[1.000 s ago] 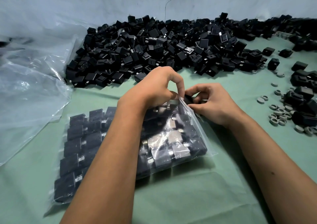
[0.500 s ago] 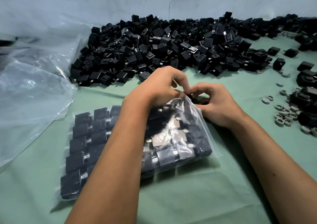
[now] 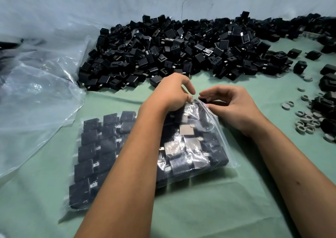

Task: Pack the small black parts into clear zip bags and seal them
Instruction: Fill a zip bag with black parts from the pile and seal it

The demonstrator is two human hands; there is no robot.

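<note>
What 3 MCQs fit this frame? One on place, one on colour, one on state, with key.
1. Where is the loose pile of black parts?
A. Beyond the hands, against the wall
B. Inside the big plastic sheet
C. Under the forearms

2. What colour is the table cover?
A. Red
B. Pale green
C. Yellow

3. What is the left hand doing?
A. Lying flat on the cloth
B. Holding a grey ring
C. Pinching the top edge of the zip bag

Key: 1 A, the pile lies along the wall. 2 B, the cloth is pale green. 3 C, its fingers grip the bag's mouth, opposite the right hand.
</note>
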